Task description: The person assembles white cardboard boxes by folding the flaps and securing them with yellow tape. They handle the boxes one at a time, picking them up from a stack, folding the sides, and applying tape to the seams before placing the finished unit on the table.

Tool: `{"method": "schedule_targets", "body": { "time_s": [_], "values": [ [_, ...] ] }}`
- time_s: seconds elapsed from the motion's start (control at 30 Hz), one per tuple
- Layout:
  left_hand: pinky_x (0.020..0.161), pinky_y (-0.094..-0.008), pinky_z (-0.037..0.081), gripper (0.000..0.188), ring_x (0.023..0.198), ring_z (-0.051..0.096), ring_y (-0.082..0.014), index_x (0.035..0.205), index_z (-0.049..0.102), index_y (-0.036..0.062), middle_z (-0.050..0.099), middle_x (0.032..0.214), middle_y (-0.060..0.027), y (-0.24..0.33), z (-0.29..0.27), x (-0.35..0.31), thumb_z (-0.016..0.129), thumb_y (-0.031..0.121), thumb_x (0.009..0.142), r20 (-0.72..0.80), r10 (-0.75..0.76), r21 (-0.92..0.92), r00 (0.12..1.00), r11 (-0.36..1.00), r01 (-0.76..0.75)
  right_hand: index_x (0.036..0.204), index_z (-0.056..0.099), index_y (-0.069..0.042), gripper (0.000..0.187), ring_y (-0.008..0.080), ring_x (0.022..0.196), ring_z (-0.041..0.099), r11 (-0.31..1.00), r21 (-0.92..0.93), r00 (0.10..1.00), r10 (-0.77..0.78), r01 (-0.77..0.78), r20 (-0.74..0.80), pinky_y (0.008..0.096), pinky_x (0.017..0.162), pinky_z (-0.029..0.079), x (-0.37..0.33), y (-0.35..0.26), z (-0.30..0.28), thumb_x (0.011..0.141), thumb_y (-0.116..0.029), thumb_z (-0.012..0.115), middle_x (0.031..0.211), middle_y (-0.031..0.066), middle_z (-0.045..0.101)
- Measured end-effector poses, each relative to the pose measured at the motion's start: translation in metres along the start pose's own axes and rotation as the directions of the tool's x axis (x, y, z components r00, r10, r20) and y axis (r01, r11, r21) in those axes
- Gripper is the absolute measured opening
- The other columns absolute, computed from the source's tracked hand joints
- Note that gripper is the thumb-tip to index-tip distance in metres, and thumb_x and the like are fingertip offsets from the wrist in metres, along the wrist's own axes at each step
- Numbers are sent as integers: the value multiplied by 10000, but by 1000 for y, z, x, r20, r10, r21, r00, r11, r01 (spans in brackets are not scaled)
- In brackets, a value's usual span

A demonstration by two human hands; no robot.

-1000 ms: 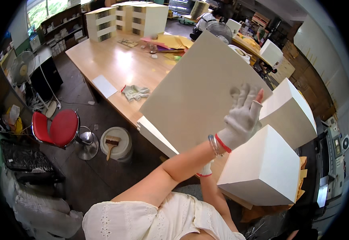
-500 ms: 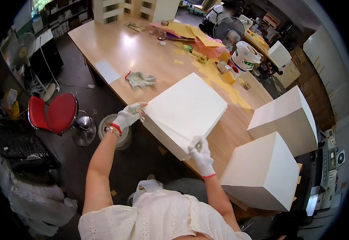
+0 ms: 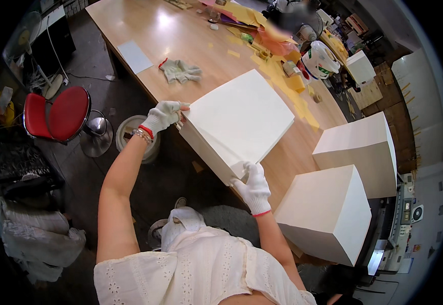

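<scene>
Aslant — white stack (image 3: 242, 117), one corner pointing away, long axis unclear

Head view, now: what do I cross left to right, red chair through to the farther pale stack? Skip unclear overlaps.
Red chair → gloved left hand → white stack at the table edge → farther pale stack.

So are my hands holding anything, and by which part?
The white stack, by its corners: left hand at the left, right hand at the nearest.
</scene>
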State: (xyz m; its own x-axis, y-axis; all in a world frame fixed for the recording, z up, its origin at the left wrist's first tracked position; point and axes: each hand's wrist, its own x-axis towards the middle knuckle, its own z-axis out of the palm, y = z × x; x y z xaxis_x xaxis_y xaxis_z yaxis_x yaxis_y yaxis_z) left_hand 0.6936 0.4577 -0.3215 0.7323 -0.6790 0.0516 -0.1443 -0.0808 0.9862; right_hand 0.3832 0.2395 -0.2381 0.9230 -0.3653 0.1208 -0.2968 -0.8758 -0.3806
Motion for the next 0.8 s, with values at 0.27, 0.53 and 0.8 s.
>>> {"method": "schedule_targets", "body": {
  "time_s": [0.27,0.53,0.8],
  "values": [
    [647,-269,568,327,733,653,-131,1136,657,-24,658,828,-50,15,4,-6,544,-128,847,-31,94,93,995,992,-91,1131,495,-70,560,354,963,593,999,36,1000,26,-27,2,431,812,504,0,-2,2,699,-232,812,1146,168,517],
    [722,-340,568,309,853,663,-223,1153,610,-40,650,941,-123,23,1,-7,624,-67,845,52,-39,-112,998,993,45,1157,478,-106,551,401,961,611,997,69,999,34,-33,-18,456,807,517,-7,0,7,721,-226,792,1287,224,456],
    [1088,-510,297,541,1347,367,-388,1330,517,65,432,1441,-182,102,46,11,667,236,839,220,191,861,957,422,-283,1362,379,-166,712,463,941,621,996,91,999,21,-18,-33,493,774,538,-28,0,12,761,-262,750,1420,331,319]
  ]
}}
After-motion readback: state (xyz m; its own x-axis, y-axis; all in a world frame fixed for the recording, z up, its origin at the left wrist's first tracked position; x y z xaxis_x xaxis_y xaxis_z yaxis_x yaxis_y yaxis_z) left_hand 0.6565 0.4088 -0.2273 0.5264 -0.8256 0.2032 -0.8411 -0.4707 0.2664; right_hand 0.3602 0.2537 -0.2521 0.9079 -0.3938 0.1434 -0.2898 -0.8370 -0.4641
